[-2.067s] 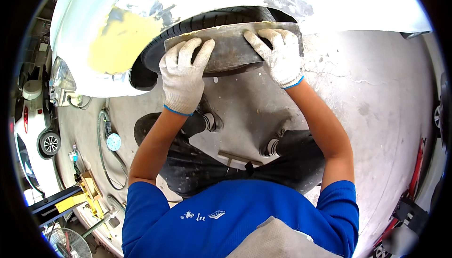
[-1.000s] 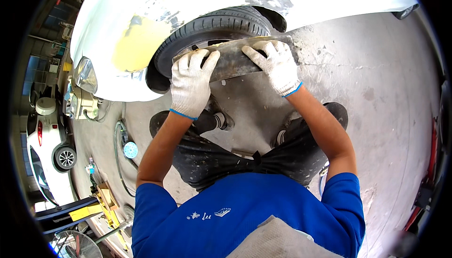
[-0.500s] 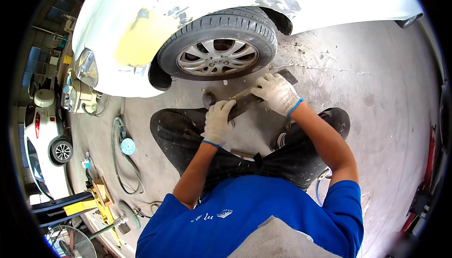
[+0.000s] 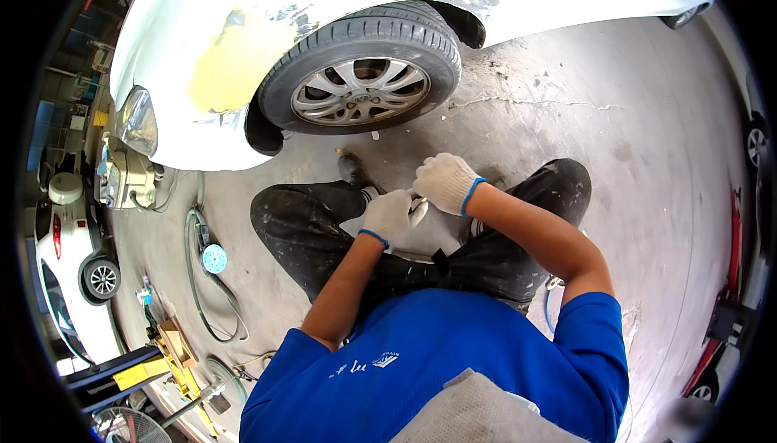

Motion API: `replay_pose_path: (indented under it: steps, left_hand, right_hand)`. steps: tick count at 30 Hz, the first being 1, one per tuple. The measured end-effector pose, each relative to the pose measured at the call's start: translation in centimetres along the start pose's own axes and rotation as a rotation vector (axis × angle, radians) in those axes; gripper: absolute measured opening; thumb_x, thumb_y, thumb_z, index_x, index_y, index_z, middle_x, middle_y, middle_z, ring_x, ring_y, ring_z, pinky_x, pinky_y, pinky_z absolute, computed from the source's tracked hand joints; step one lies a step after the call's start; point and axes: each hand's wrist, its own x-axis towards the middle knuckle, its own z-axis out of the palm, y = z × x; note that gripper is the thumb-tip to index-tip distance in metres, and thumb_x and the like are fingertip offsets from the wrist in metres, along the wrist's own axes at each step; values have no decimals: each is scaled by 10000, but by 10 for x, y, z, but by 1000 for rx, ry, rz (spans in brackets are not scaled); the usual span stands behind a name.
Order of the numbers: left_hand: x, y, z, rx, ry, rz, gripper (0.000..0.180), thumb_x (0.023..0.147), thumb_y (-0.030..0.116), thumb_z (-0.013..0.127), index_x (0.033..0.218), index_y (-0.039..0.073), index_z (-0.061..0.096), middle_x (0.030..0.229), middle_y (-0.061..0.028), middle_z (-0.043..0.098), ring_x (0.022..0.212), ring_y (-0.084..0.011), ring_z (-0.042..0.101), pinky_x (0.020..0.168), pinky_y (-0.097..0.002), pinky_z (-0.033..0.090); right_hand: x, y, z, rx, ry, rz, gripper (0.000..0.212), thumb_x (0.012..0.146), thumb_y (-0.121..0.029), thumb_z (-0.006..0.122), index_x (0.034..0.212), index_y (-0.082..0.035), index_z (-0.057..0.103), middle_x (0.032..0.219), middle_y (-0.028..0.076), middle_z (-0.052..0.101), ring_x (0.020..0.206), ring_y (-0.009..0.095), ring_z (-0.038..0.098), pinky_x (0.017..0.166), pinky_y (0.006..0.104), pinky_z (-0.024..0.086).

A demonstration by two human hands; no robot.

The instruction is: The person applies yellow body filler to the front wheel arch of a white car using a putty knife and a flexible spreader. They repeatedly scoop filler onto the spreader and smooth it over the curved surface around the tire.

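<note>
My left hand (image 4: 392, 215), in a white knit glove with a blue cuff, is closed just above my lap. Close to its fingertips, up and to the right, my right hand (image 4: 447, 183) is curled in a matching glove. A small pale edge shows between the two hands; what they grip is mostly hidden by the gloves. In front of them stands a car wheel (image 4: 362, 95) with a black tyre and silver spokes. Around it is a white car fender (image 4: 174, 46), carrying a yellow filler patch (image 4: 235, 63) and scuffed grey areas.
My dark trousered knees (image 4: 295, 220) spread to either side, a dark shoe (image 4: 352, 169) beyond the left one. A hose (image 4: 197, 281) and a round light-blue disc (image 4: 214, 258) lie on the floor at left. A fan (image 4: 129, 427) and another white car (image 4: 69, 281) stand farther left.
The long dark strip held between my hands is no longer visible. Both hands have come closer together, the right one moving left and the left one slightly right. The whole view has shifted slightly.
</note>
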Motion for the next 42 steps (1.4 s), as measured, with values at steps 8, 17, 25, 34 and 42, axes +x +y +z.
replay_pose_path:
  steps: [8,17,25,34,42]
  left_hand:
    - [6,-49,4,38,279,198,280,916,297,647,838,31,689,835,-208,704,777,-402,694,693,-516,542]
    - [-44,-18,-47,-1048,611,-137,277,1015,192,643,1223,11,623,1096,-57,641,822,-114,643,634,-262,563]
    - [-22,-16,-48,-947,683,-162,411,1028,304,612,1279,-18,568,1130,-84,622,844,-135,600,690,-263,507]
    - [-3,0,-62,-806,686,-204,443,1026,269,615,1293,-82,579,1170,-142,652,986,-185,638,694,-272,553]
    - [-8,31,-64,-1050,642,-149,239,1027,181,597,1164,-14,614,1034,-93,664,734,-138,648,605,-258,551]
  right_hand:
    - [-25,-32,-69,143,567,-117,182,763,-182,687,929,-113,712,1007,45,677,984,229,659,825,384,540]
    - [-201,24,-62,109,1046,798,266,825,69,641,1057,-36,718,1001,150,678,920,333,672,807,403,542]
    - [-393,12,111,133,739,1692,350,848,-62,580,1178,-107,688,1082,172,655,988,368,657,872,437,539]
    - [-403,-64,261,220,100,1969,513,853,-276,659,1345,-153,589,1374,198,538,1191,403,558,993,516,474]
    - [-432,-30,293,216,-32,1527,522,863,-222,645,1378,-153,593,1273,167,613,1162,386,585,959,474,495]
